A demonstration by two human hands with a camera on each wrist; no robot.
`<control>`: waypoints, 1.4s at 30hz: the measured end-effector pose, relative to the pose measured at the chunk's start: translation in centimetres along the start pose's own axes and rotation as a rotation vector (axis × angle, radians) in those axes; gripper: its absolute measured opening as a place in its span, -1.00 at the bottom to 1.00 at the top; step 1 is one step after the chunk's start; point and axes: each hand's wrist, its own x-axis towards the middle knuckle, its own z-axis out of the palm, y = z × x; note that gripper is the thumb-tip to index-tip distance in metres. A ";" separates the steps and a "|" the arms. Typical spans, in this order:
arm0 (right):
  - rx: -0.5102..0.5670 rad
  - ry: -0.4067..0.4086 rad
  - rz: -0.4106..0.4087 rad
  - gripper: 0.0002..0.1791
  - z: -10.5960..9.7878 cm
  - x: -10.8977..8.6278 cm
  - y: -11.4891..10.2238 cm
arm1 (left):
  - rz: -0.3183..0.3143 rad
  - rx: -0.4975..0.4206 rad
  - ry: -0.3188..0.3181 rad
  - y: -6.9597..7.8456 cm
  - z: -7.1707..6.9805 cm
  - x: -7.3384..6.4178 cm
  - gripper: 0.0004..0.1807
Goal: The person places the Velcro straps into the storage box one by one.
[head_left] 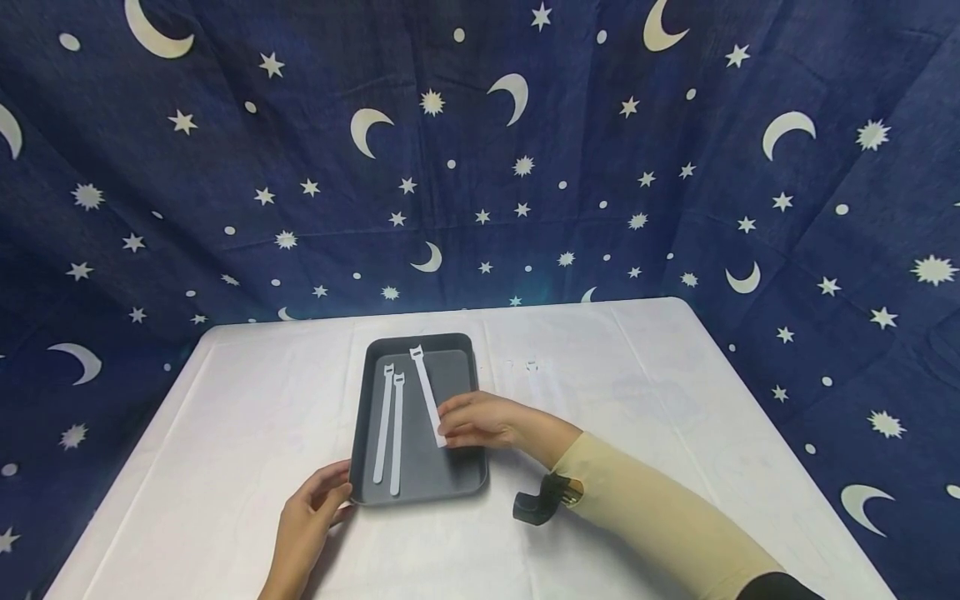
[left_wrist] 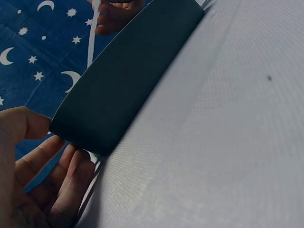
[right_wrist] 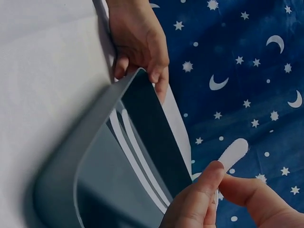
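Note:
A dark grey tray (head_left: 461, 479) lies on the white-covered table. My left hand (head_left: 311, 512) holds its near left corner, thumb at the rim and fingers lower on the outside, as the left wrist view shows. My right hand (head_left: 483, 421) pinches a white hook-and-loop cable tie (head_left: 426, 387) near its rounded tail, over the right part of the tray. The slotted head of that tie points to the tray's far side. Two more white cable ties, a left one (head_left: 384, 425) and a right one (head_left: 397, 437), lie side by side in the tray's left half.
To the right of the tray, at least one more white cable tie (head_left: 532, 367) lies on the white table cover (head_left: 637, 517), hard to make out. A dark blue curtain (head_left: 465, 200) with moons and stars hangs behind the table. A black device (head_left: 538, 502) sits at my right wrist.

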 end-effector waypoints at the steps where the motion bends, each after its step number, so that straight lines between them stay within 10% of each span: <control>1: -0.001 -0.004 0.001 -0.74 0.1 0.1 0.1 | 0.001 0.001 0.000 0.0 0.0 0.0 -0.60; 42: 0.018 -0.013 0.064 -0.76 2.4 2.3 3.8 | -0.017 0.020 0.013 0.0 0.1 0.0 -0.58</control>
